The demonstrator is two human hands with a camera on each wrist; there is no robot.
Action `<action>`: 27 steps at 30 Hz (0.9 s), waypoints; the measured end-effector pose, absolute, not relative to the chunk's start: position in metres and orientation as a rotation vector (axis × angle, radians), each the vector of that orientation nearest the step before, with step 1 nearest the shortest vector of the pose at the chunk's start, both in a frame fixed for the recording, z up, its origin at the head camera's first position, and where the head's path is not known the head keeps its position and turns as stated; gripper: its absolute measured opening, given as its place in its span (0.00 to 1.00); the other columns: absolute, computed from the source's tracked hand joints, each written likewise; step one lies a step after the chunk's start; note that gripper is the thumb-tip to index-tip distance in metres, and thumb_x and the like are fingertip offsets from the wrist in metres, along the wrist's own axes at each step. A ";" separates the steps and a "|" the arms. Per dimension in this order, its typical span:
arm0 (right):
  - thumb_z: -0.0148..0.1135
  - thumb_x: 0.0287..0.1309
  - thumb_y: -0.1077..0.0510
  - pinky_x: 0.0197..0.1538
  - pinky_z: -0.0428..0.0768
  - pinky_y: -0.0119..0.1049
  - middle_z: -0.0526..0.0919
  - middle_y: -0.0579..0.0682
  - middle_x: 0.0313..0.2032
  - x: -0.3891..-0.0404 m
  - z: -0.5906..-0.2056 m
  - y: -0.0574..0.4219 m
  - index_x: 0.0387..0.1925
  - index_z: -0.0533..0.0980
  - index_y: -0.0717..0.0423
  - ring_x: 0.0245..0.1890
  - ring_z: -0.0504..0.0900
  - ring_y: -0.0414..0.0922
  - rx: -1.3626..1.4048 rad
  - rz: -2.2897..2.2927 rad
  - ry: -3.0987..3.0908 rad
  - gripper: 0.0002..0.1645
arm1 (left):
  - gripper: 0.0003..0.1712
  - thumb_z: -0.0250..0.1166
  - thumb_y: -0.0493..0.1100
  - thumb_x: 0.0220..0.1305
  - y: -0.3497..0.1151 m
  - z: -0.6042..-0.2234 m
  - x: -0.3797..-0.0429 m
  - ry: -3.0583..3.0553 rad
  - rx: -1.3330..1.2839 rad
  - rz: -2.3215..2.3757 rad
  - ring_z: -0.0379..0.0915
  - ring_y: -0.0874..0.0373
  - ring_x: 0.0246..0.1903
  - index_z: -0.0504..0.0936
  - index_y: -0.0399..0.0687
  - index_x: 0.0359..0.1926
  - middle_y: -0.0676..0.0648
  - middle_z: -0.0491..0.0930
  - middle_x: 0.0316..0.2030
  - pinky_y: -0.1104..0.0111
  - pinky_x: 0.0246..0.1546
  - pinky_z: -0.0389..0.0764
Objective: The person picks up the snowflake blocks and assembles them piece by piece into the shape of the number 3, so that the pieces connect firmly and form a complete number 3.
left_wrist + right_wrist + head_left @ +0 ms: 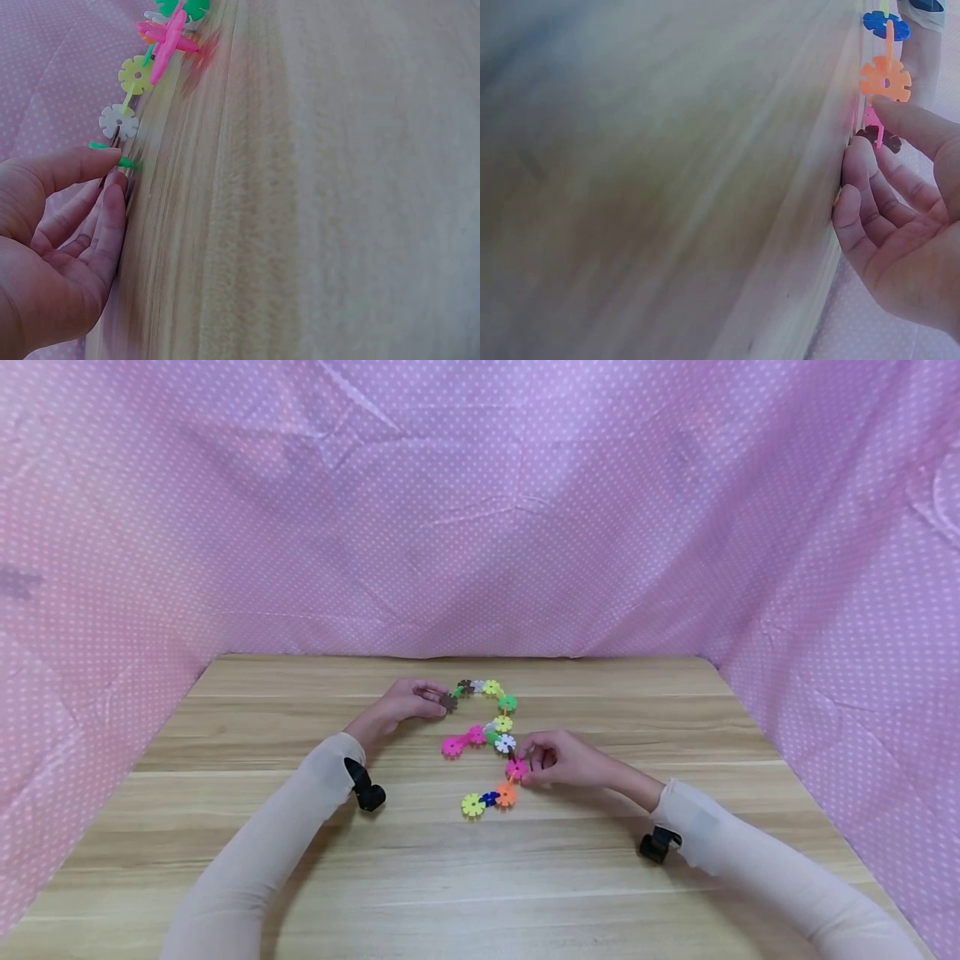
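A chain of interlocking flower-shaped plastic discs lies on the wooden table in a shape like the figure 3. My left hand pinches the dark brown disc at the chain's upper left end; a green disc shows just beyond its thumb. At the lower curve, my right hand has thumb and fingers on a pink disc. Beyond that thumb, the right wrist view shows an orange disc and a blue disc. Pink discs form the middle arm, and a yellow disc ends the bottom.
The wooden table reaches back to a pink dotted cloth that hangs behind and at both sides. Black wrist cameras sit on both light sleeves.
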State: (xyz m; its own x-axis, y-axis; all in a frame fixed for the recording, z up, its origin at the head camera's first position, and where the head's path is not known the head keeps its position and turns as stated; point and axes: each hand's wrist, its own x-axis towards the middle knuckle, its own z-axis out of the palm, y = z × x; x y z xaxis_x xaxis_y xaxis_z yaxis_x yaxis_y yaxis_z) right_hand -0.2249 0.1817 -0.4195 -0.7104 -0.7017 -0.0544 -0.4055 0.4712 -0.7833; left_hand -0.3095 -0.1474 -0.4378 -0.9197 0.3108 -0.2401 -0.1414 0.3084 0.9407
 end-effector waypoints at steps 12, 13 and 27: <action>0.73 0.59 0.61 0.30 0.78 0.26 0.83 0.52 0.29 -0.226 -0.416 0.177 0.50 0.80 0.60 0.27 0.78 0.39 -0.933 -1.095 2.313 0.18 | 0.29 0.70 0.32 0.62 -0.153 -0.433 -0.304 2.224 0.148 1.620 0.79 0.61 0.45 0.76 0.36 0.64 0.39 0.82 0.54 0.71 0.53 0.83; 0.73 0.59 0.61 0.30 0.78 0.26 0.83 0.52 0.29 -0.227 -0.416 0.177 0.50 0.80 0.60 0.27 0.78 0.39 -0.934 -1.091 2.311 0.18 | 0.29 0.70 0.32 0.62 -0.154 -0.434 -0.305 2.225 0.146 1.620 0.79 0.61 0.45 0.76 0.36 0.64 0.39 0.82 0.54 0.71 0.53 0.83; 0.73 0.59 0.61 0.30 0.76 0.25 0.83 0.53 0.29 -0.234 -0.417 0.177 0.52 0.80 0.61 0.26 0.76 0.38 -0.978 -1.079 2.285 0.20 | 0.27 0.67 0.29 0.63 -0.157 -0.435 -0.306 2.193 0.172 1.641 0.81 0.63 0.41 0.75 0.33 0.64 0.39 0.83 0.52 0.73 0.48 0.85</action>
State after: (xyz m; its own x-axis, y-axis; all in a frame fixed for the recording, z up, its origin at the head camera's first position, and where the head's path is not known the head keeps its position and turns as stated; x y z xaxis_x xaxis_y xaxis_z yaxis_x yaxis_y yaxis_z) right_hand -0.2340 0.1773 -0.4175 -0.6594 -0.7476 -0.0794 -0.4138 0.4491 -0.7919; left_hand -0.3060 -0.1570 -0.4346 -0.9146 0.3274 -0.2373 -0.1353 0.3053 0.9426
